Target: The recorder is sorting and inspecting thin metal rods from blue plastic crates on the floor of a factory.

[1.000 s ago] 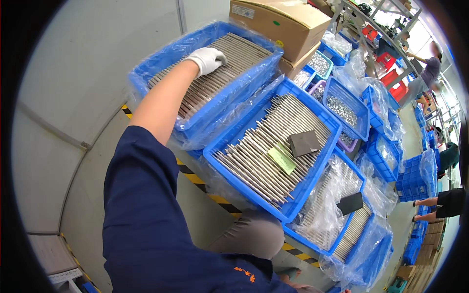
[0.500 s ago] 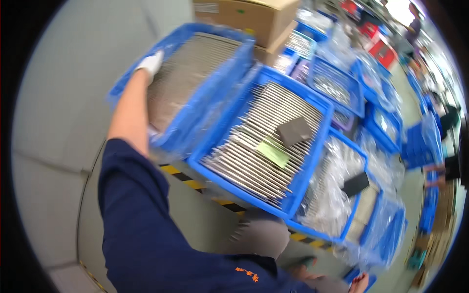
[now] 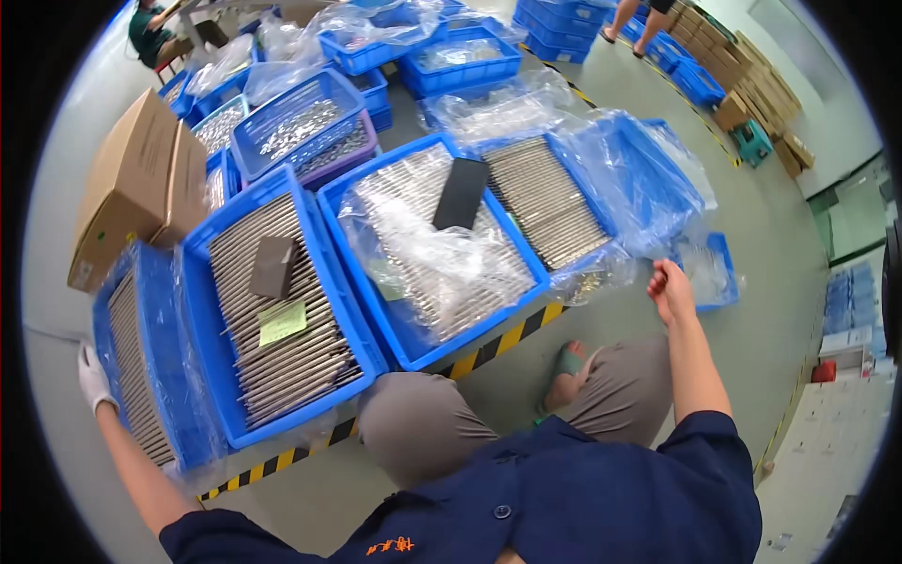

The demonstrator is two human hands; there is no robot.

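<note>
My left hand (image 3: 95, 378), in a white glove, is at the outer side of the far-left blue bin (image 3: 162, 324), its fingers stretched along the rim; whether they press on it I cannot tell. Rows of thin metal rods (image 3: 139, 367) lie in that plastic-lined bin. Beside it, a second blue bin (image 3: 211, 376) carries more metal rods (image 3: 305, 362), with a dark grey block (image 3: 273, 267) and a yellow-green paper slip (image 3: 282, 322) on top. My right hand (image 3: 671, 293), bare, hangs in the air right of the bins with its fingers curled closed; nothing shows in it.
A third rod bin (image 3: 411, 355) holds clear plastic film (image 3: 442, 282) and a black block (image 3: 460, 194). Cardboard boxes (image 3: 132, 193) stand at the left. Baskets of small metal parts (image 3: 301, 127) lie beyond. Yellow-black tape (image 3: 498, 350) edges the bins. Other people are in the background.
The view has swung to the right and levelled. My left hand stays at the leftmost bin, now along its outer side. My right hand has come up into fuller view.
</note>
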